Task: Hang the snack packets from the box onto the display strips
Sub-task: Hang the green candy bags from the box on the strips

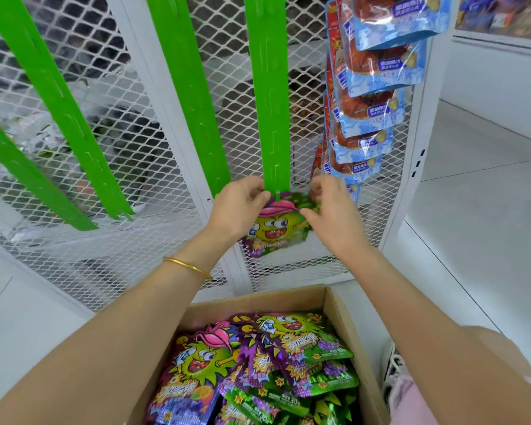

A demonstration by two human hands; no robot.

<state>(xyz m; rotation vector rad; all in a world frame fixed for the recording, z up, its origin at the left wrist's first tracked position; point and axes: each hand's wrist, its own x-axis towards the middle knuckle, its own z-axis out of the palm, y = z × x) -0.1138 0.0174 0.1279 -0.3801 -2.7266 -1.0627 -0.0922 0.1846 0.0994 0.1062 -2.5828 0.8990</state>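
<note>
Pinching one packet [275,228] at centre frame by its top edge: left hand [236,207] curled on the left corner, right hand [331,210] curled on the right corner, both gripping. Holding it against the white mesh [154,154], right under the lower end of a green strip [267,102], with the small hook at the strip's tip touching the packet's top edge; cannot tell whether hooked through. Wearing a gold bangle [186,266] on the left wrist. Further out, to the left: three more green strips [190,87], slanting across the mesh. Upper right: a column of blue packets [377,75], hanging overlapped, near the strip. Bottom centre, between the forearms: an open cardboard box [258,299] on the pale floor [472,210], filled with packets [258,363] of the same purple-and-green print. Lower right edge: a black-and-white shoe [393,372] just beside the box.
</note>
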